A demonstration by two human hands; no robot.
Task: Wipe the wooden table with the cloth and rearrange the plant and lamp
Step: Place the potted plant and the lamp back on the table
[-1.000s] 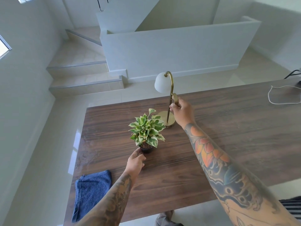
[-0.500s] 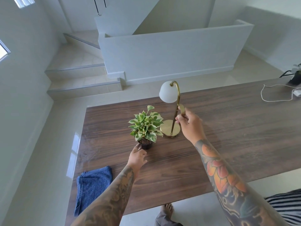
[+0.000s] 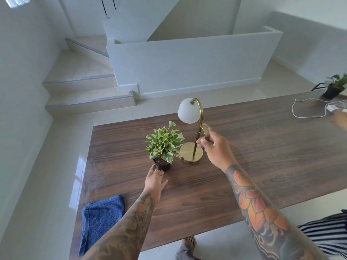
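A small variegated plant (image 3: 164, 145) in a black pot stands on the wooden table (image 3: 262, 162), left of centre. My left hand (image 3: 155, 180) lies just in front of the pot with relaxed fingers, its thumb and fingertips at the pot's base. Right beside the plant stands a brass lamp (image 3: 191, 153) with a white shade. My right hand (image 3: 214, 147) pinches the brass loop on the lamp's stem. A folded blue cloth (image 3: 102, 218) lies on the table's near left corner, apart from both hands.
At the table's far right lie a white cable (image 3: 308, 109) and a charger, with another potted plant (image 3: 334, 87) behind them. Another person's hand (image 3: 339, 119) shows at the right edge. Steps (image 3: 88, 104) and a low white wall lie beyond the table. A bare foot (image 3: 188, 244) shows below the near edge.
My right hand has brought the lamp nearer to me, close beside the plant. My left hand's fingers have loosened at the pot. The view has shifted to the right.
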